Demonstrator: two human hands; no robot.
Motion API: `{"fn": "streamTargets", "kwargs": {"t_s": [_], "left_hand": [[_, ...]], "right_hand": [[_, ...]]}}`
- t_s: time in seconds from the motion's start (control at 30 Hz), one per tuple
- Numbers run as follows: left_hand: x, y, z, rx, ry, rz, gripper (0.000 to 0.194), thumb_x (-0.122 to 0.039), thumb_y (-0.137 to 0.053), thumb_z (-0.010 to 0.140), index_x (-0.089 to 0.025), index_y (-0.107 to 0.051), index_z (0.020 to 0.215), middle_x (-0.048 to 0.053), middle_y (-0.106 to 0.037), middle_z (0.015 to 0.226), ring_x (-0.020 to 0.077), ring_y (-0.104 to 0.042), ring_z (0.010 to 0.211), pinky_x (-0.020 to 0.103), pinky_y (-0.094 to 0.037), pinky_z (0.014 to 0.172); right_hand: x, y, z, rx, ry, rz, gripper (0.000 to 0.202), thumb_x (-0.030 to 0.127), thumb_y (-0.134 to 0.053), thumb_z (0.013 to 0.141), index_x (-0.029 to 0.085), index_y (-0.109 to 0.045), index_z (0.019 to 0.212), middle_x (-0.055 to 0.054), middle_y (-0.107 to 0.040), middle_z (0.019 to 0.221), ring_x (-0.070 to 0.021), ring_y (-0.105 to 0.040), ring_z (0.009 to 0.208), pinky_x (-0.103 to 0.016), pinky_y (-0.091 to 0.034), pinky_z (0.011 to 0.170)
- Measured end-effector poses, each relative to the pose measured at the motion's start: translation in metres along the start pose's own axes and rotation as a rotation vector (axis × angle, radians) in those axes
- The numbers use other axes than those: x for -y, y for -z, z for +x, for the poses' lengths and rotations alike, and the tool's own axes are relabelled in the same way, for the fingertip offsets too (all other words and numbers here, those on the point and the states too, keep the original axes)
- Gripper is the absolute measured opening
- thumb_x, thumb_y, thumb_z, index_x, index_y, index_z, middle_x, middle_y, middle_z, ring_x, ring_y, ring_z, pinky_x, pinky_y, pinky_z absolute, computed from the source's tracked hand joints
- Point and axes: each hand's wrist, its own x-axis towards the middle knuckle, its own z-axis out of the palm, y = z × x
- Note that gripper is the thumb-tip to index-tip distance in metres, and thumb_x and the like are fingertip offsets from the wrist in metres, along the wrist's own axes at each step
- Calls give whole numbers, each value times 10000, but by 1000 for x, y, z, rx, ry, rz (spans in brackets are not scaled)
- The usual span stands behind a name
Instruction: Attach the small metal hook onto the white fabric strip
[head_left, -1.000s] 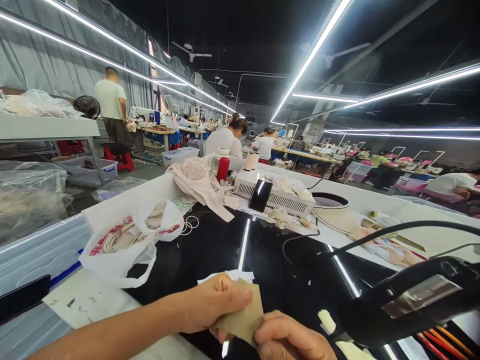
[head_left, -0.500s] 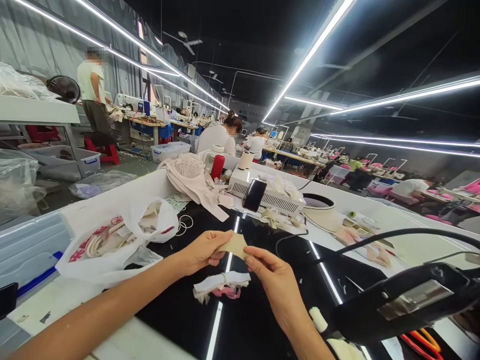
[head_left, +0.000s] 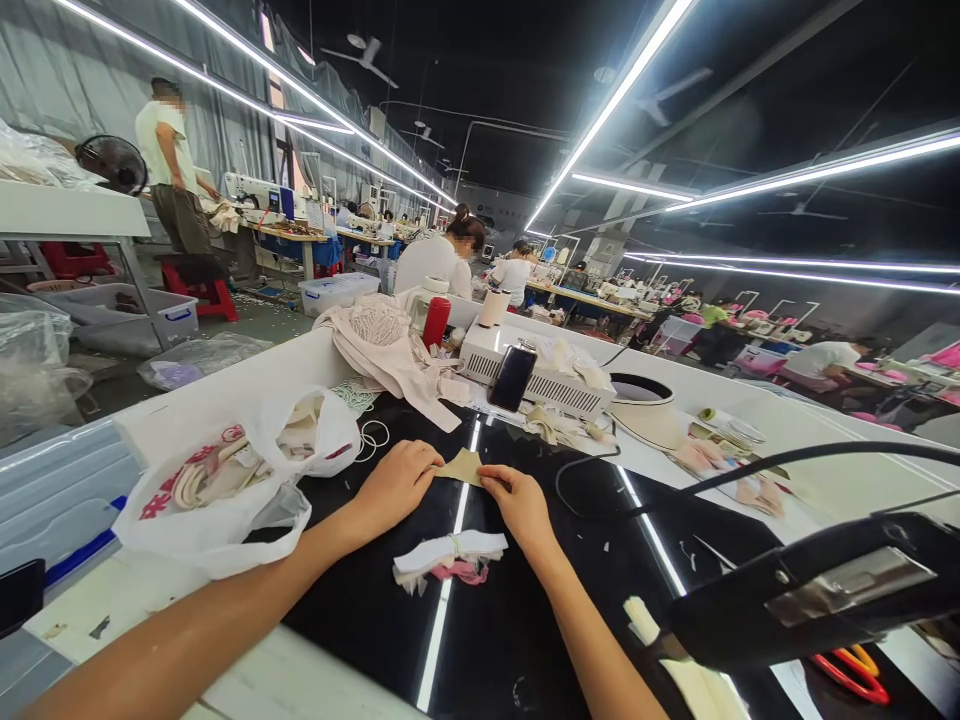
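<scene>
A small beige fabric piece (head_left: 460, 467) is stretched between my two hands, low over the glossy black tabletop (head_left: 360, 640). My left hand (head_left: 401, 483) pinches its left end, fingers curled under and partly hidden. At the opposite end, my right hand (head_left: 517, 500) grips the corner between thumb and fingers. Nearer to me lies a bundle of white and pink fabric strips (head_left: 450, 556), tied with a thin band. Left of my left hand sits a white plastic bag (head_left: 217, 545) with beige fabric pieces inside.
A black machine with a metal plate (head_left: 810, 595) and its cable fill the right side. Orange-handled scissors (head_left: 855, 672) lie beneath it. Behind my hands are a phone (head_left: 513, 377), a white vented box (head_left: 555, 385), a red bottle (head_left: 436, 322) and beige garments (head_left: 386, 345). Co-workers sit beyond.
Both hands have moved forward and lower, bringing the beige fabric piece down toward the black tabletop. My left hand has turned palm down. The view has shifted slightly.
</scene>
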Motion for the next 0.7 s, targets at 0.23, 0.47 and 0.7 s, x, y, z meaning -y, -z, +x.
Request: {"fn": "streamTargets", "kwargs": {"t_s": [0.23, 0.47, 0.7], "left_hand": [[-19, 5, -5, 86, -1, 60, 291, -334, -451, 1008, -193, -706, 1018, 49, -697, 1039, 217, -595, 1013, 348, -425, 949], [-42, 10, -28, 283, 42, 74, 271, -460, -672, 867, -220, -721, 982, 26, -697, 942, 225, -609, 920, 305, -424, 808], [-50, 8, -32, 345, 100, 47, 142, -314, -709, 782, -215, -724, 883, 32, -690, 921, 243, -597, 947, 304, -396, 800]], "right_hand": [[-2, -5, 0, -26, 72, -194, 198, 342, -632, 975, 162, -682, 1043, -60, -689, 1107, -211, -655, 1045, -450, -526, 967], [13, 3, -10, -131, 102, -226, 159, 257, -618, 946, 196, -736, 1034, -90, -669, 1223, -278, -569, 1217, -518, -396, 1074], [47, 22, -68, 9, 252, -101, 196, 306, -557, 981, 269, -748, 998, -19, -745, 1041, -211, -655, 1015, -324, -500, 899]]}}
